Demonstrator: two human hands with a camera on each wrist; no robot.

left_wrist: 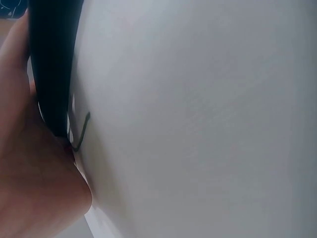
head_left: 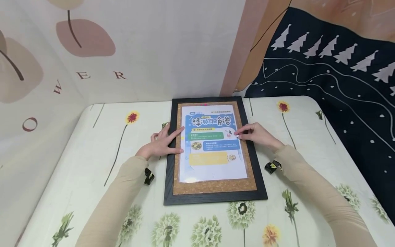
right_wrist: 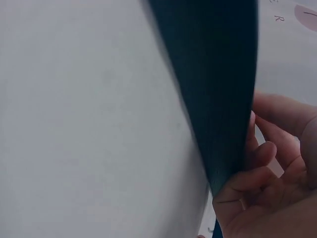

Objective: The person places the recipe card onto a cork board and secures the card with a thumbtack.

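Observation:
A black-framed cork board (head_left: 213,188) lies on the table with a printed sheet (head_left: 213,173) in Chinese on it. My left hand (head_left: 160,142) spreads across the frame's left side, fingertips resting at the sheet's left edge. In the left wrist view, part of that hand (left_wrist: 39,183) is against the dark frame (left_wrist: 52,64). At the sheet's right edge, my right hand (head_left: 259,135) pinches a small white push pin (head_left: 237,136) between thumb and finger. The right wrist view shows this hand (right_wrist: 277,183) by the frame's side (right_wrist: 213,89), the pin hidden.
A pink pin (head_left: 205,104) sits at the sheet's top edge and a yellow one (head_left: 182,138) at its left edge. The flower-print tablecloth (head_left: 92,178) covers the table. Behind it hangs a pale printed curtain (head_left: 160,51), with a dark tree-patterned cloth (head_left: 308,72) at the right.

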